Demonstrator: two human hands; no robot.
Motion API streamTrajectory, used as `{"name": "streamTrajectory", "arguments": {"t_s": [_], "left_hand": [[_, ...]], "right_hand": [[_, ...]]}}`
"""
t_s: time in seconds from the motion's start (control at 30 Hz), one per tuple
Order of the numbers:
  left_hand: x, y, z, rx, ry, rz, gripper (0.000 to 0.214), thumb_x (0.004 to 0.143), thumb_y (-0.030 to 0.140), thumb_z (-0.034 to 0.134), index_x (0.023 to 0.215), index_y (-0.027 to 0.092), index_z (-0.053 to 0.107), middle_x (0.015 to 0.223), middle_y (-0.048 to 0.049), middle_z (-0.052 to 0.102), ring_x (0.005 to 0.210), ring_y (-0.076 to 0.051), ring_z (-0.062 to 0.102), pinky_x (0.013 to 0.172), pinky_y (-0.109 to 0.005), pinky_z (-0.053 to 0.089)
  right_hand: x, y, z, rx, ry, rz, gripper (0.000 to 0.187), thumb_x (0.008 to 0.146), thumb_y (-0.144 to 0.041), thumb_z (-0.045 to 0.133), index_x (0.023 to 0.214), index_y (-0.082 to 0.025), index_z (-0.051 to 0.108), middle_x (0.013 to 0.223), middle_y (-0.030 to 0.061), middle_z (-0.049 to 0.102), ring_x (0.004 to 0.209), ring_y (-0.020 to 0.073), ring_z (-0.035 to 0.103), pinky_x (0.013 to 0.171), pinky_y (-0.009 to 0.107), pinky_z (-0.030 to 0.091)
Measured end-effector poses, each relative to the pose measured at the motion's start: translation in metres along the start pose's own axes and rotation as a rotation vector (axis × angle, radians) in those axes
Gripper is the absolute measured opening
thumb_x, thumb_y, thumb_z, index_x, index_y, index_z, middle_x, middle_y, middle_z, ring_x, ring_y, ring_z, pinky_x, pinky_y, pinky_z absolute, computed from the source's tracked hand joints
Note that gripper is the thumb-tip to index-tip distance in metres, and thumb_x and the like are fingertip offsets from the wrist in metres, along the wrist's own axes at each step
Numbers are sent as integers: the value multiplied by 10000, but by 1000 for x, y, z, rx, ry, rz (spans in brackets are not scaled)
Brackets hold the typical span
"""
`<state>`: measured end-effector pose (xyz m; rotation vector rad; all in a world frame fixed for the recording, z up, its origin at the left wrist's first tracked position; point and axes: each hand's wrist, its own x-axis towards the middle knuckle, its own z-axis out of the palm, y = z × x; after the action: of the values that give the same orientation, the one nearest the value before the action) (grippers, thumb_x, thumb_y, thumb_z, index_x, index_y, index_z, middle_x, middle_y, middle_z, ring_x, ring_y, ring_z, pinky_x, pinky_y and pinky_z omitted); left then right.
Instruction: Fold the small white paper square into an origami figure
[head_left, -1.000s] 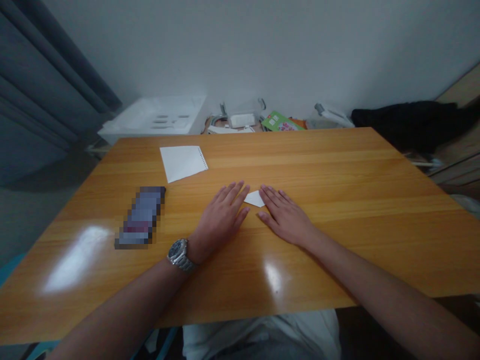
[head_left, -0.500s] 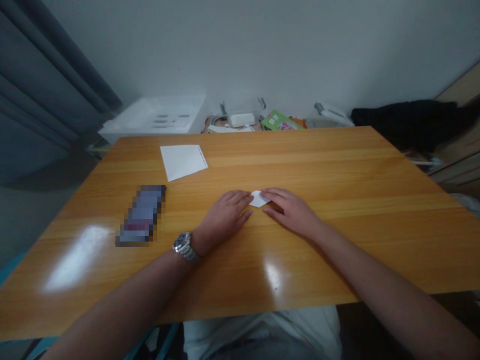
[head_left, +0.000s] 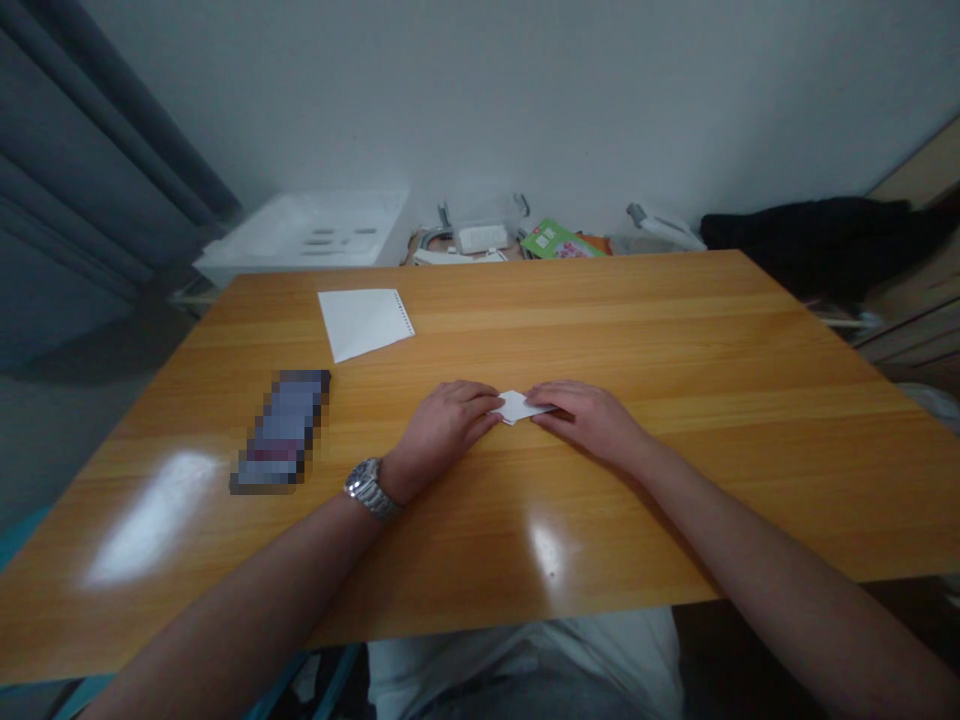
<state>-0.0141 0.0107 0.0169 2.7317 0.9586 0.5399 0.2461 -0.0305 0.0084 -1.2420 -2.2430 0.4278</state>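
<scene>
A small folded white paper [head_left: 516,406] lies on the wooden table [head_left: 675,340] in the middle, between my two hands. My left hand [head_left: 442,427], with a metal watch at the wrist, has its fingers curled and pinches the paper's left edge. My right hand [head_left: 589,419] is curled too and grips the paper's right edge with its fingertips. Most of the paper shows between the fingertips.
A white notebook sheet [head_left: 365,321] lies at the table's far left. A blurred dark flat object [head_left: 281,430] sits left of my left hand. Behind the table are a white box [head_left: 307,240], small clutter [head_left: 487,240] and a dark cloth [head_left: 817,240].
Both hands went from lying flat with fingers stretched to curled, pinching the small paper from either side. The paper now shows more fully between them.
</scene>
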Motion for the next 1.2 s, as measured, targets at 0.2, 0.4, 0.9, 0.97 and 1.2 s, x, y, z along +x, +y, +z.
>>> {"name": "streamTrajectory", "arguments": {"t_s": [0.2,0.4,0.9,0.97,1.2], "left_hand": [[-3,-2,1,12,7,36,334,1011,429,563,1232,212,689,1241,-81,710,1113,-245,661,971,-408,507],[-3,1,-4,-8,8,37,295,1038,392,520,1185,211,701,1168,-66,722,1030,-216,675,911,-360,518],[-3,6,-7,-73,168,14,312,1036,327,526,1294,172,609,1122,-84,706,1027,-210,660,920,-346,529],[-2,6,-7,-81,145,47,252,1040,310,509,1206,169,639,1128,-85,699,1032,-209,650,935,-355,522],[-5,0,1,-24,26,149,253,1011,259,552,1233,209,665,1289,-90,657,1160,-236,618,1016,-411,493]], "right_hand": [[-1,-1,0,45,36,66,273,1022,-393,539,1157,-275,744,1168,22,775,1054,220,728,956,379,557],[0,-6,-4,109,46,130,279,1018,-427,538,1099,-268,753,1074,17,793,949,213,739,866,345,555],[2,-2,1,252,156,228,164,976,-339,613,1056,-231,708,1005,37,761,884,201,694,788,321,511],[2,0,1,202,159,217,159,979,-321,609,1055,-224,710,1019,47,757,914,212,687,813,336,502],[4,5,0,40,150,140,154,982,-292,611,1034,-208,728,963,73,706,938,243,631,834,383,490]]}}
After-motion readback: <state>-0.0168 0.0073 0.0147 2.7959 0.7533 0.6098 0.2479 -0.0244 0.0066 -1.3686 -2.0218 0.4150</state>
